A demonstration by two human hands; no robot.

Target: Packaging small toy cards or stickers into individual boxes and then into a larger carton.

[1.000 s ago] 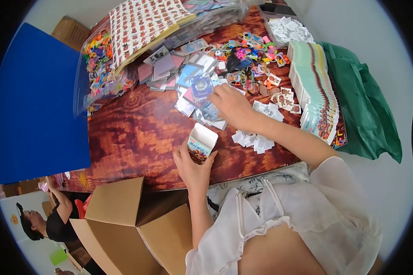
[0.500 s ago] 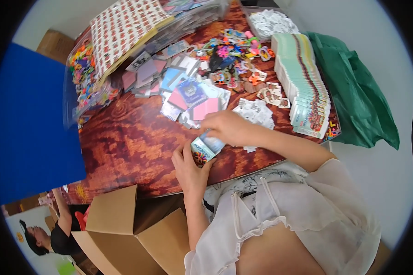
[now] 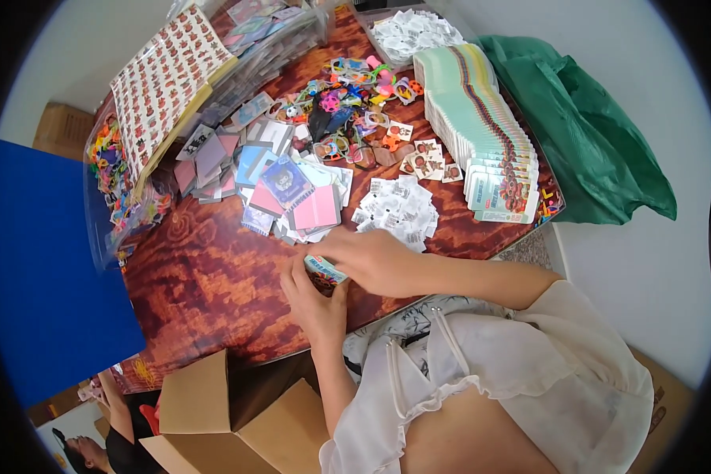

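My left hand (image 3: 314, 304) wraps round a small light-blue printed packet (image 3: 324, 272) with a colourful picture, held over the table's near edge. Against the packet's upper end my right hand (image 3: 371, 261) is closed, its fingers bent over the edge. Whether anything else sits in those fingers is hidden. Just beyond the hands lies a heap of pink, blue and grey cards (image 3: 316, 207), with a purple picture card (image 3: 287, 183) on top. A pile of small white printed slips (image 3: 399, 212) is close to my right hand.
A fanned row of similar light-blue packets (image 3: 490, 142) lies on the right, beside a green bag (image 3: 584, 134). Small colourful toys (image 3: 355, 107) are heaped farther back. Sticker sheets (image 3: 166, 87) top a bin at left. An open cardboard box (image 3: 193, 395) stands below; another person (image 3: 122, 419) is lower left.
My right hand has come down onto the packet's end, and the pale blue piece it held there no longer shows. The whole view has shifted, with the table sliding left and upward.
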